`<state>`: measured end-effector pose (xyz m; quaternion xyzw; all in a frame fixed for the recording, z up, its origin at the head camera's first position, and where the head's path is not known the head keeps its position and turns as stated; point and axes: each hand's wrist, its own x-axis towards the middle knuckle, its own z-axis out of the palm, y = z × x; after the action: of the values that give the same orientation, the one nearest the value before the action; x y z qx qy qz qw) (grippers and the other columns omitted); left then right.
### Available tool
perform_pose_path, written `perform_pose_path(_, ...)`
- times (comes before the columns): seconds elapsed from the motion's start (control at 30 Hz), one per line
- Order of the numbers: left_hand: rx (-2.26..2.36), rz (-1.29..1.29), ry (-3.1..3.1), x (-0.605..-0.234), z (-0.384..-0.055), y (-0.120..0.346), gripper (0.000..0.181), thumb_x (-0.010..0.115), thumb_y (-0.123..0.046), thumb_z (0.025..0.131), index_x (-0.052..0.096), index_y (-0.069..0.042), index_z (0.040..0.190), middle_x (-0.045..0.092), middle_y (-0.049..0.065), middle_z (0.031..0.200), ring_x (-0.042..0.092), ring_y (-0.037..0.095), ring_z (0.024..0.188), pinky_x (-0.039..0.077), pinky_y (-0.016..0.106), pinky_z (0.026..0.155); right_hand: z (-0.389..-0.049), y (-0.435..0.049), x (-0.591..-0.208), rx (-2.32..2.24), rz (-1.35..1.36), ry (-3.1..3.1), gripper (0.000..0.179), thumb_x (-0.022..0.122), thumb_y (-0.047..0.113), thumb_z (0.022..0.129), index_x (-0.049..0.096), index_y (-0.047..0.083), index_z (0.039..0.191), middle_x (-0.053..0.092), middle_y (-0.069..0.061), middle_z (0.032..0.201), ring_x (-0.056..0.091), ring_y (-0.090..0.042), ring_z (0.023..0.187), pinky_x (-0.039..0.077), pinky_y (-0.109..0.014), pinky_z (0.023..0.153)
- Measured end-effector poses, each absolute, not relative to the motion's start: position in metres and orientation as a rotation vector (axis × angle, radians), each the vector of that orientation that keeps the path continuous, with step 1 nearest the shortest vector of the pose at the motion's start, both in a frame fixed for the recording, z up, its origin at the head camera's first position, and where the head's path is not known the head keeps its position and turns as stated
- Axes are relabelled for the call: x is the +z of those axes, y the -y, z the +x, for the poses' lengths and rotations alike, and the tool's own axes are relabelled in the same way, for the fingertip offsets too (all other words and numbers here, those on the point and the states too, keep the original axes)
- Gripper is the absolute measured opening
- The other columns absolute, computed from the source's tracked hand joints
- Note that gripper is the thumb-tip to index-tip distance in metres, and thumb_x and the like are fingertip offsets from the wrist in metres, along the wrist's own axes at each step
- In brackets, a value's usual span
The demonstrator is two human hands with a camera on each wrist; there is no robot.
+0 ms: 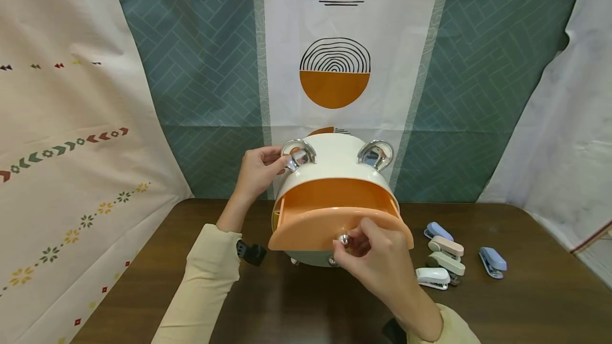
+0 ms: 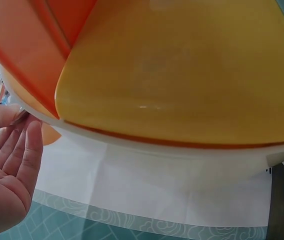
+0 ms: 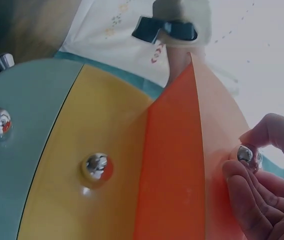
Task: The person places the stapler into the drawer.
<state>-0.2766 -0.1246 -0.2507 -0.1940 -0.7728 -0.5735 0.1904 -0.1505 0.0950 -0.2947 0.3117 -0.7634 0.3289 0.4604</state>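
A rounded white cabinet stands on the table with two chrome ear-shaped rings on top. My left hand pinches the left chrome ring between thumb and fingers. The orange top drawer is drawn out toward me, and its inside shows bare orange walls. At the drawer's front, my right hand holds the round silver knob between thumb and fingertips. Below it, a yellow drawer and a green drawer, each with a silver knob, sit pushed in.
Right of the cabinet lie several small staplers: a blue one, a pink one, a green one and a white one. Another blue stapler lies apart farther right. Patterned cloth hangs behind the dark wooden table.
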Motion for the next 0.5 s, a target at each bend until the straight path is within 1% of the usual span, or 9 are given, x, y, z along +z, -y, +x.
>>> perform_pose_path(0.1, -1.616, -0.551, 2.163, -0.251, -0.277, 0.124, 0.029, 0.062, -0.004, 0.084, 0.061, 0.012, 0.108, 0.064, 0.028, 0.098, 0.065, 0.032, 0.086, 0.056, 0.025, 0.066, -0.142, -0.096, -0.296, 0.849, 0.783, 1.879, 0.025, 0.072, 0.007, 0.057, 0.048, 0.012, 0.061, 0.056, 0.007, 0.055, 0.049, 0.001, 0.043, 0.043, -0.009, 0.041)
perform_pose_path(0.23, -1.625, -0.544, 2.156, -0.252, -0.277, 0.123, 0.028, 0.062, -0.003, 0.084, 0.061, 0.012, 0.107, 0.064, 0.027, 0.098, 0.065, 0.032, 0.086, 0.056, 0.025, 0.065, -0.133, -0.098, -0.296, 0.897, 0.798, 1.878, 0.021, 0.069, 0.011, 0.063, 0.048, 0.013, 0.060, 0.055, 0.006, 0.053, 0.049, 0.001, 0.042, 0.043, -0.009, 0.041)
perform_pose_path(0.4, -1.630, -0.538, 2.149, -0.252, -0.278, 0.123, 0.027, 0.062, -0.003, 0.083, 0.062, 0.012, 0.106, 0.064, 0.027, 0.097, 0.066, 0.029, 0.084, 0.056, 0.025, 0.065, -0.125, -0.099, -0.295, 0.878, 0.812, 1.868, 0.025, 0.065, 0.025, 0.076, 0.048, 0.013, 0.061, 0.054, 0.006, 0.052, 0.048, 0.002, 0.042, 0.042, -0.008, 0.041)
perform_pose_path(0.5, -1.629, -0.535, 2.147, -0.252, -0.279, 0.124, 0.027, 0.062, -0.004, 0.083, 0.062, 0.011, 0.106, 0.064, 0.027, 0.098, 0.065, 0.030, 0.085, 0.056, 0.025, 0.065, -0.122, -0.100, -0.296, 0.864, 0.830, 1.857, 0.029, 0.061, 0.031, 0.079, 0.048, 0.013, 0.061, 0.054, 0.006, 0.053, 0.047, 0.002, 0.042, 0.041, -0.008, 0.041)
